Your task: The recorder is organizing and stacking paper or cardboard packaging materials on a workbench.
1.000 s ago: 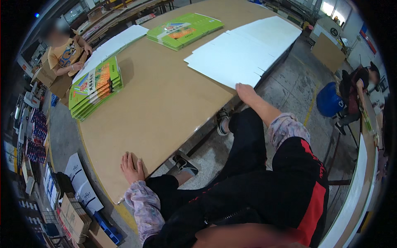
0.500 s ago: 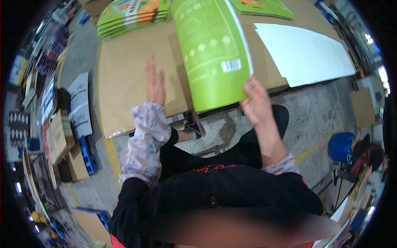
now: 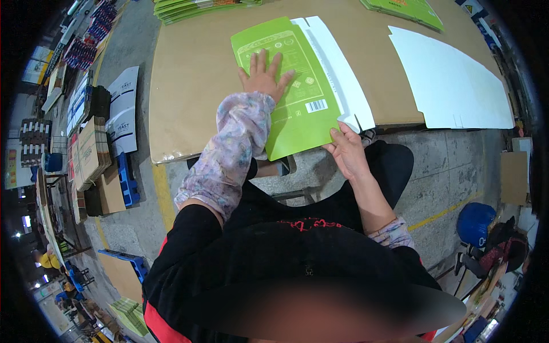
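Green sheet (image 3: pixel 297 86) lies flat on the brown table (image 3: pixel 194 86), near edge hanging over the table's front. White flap (image 3: pixel 337 74) sticks out along its right side, prob. the same carton blank's inner face.

Left hand (image 3: pixel 263 77): fully open, fingers spread, palm pressed flat on the sheet's upper left part. Grips nothing, just pins it down. Right hand (image 3: pixel 346 150): half open, fingertips on the sheet's lower right corner where green meets white, thumb under or at the edge; can't tell if it pinches.

Count: 1 green sheet in hand. 1 stack of green sheets (image 3: pixel 200 7) at the table's far left, 1 more green stack (image 3: pixel 409 11) at far right, sheets per stack not countable. 1 large white sheet (image 3: pixel 452 80) on the right, well apart from the hands.

Off the table, left: cardboard boxes (image 3: pixel 91 151) on the floor, contents not visible. Blue helmet (image 3: pixel 476 223) on the floor at right.
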{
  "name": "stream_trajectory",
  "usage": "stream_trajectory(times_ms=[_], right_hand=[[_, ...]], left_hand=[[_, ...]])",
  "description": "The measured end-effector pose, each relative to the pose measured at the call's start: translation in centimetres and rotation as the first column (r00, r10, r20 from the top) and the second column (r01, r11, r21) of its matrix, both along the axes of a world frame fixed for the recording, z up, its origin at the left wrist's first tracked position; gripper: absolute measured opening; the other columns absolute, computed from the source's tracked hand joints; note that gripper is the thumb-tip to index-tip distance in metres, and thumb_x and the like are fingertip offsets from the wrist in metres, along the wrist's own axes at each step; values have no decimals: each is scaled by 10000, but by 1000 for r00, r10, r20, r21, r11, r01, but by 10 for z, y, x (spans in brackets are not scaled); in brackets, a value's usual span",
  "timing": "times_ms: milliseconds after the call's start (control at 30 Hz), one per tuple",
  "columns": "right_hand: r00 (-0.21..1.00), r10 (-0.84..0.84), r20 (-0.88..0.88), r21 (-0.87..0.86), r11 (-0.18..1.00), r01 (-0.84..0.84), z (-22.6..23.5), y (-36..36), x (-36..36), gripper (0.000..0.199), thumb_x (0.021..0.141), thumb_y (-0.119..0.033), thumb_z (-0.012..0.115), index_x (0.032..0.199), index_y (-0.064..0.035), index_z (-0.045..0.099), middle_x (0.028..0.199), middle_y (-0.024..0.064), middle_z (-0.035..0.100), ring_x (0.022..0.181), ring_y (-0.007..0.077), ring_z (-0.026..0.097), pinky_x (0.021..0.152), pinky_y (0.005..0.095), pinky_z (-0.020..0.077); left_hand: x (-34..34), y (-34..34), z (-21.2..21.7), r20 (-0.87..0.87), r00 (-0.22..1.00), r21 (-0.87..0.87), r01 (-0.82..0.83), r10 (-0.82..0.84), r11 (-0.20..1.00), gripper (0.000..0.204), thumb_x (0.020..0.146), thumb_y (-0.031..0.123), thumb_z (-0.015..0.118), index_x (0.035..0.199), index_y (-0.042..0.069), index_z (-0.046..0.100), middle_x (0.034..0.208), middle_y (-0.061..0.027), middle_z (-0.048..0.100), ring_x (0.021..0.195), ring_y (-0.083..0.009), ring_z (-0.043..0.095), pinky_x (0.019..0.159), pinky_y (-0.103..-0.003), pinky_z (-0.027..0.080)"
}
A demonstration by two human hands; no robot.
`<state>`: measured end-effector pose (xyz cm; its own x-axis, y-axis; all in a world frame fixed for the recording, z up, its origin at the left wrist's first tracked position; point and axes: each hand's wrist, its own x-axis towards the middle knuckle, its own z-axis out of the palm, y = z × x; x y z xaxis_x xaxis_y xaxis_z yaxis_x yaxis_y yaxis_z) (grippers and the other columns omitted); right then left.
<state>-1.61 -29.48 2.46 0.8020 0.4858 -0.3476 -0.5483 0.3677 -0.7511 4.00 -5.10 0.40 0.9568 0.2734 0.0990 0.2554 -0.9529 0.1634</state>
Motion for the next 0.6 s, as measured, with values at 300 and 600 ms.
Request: stream_trajectory(times_ms=[300,600], right_hand=[[601,377,705,-707,440,554,39,-68,45,297,885,-168,551,1081,55,566,1001,189,603,882,289,618,732,350,497],[774,330,540,-741,623,251,8,-61,56,328,922,-242,517,1076,39,583,1025,145,599,833,233,606,744,310,470]], left_hand=[[-30,-3,2,-70,993,190,106,-94,976,699,851,671,312,1435,303,208,1513,-82,109,1395,-308,41,1056,-637,8],[-38,-42,18,-242,910,164,380,-336,910,521,909,325,345,1417,334,235,1509,29,134,1394,-292,72,1041,-683,58]])
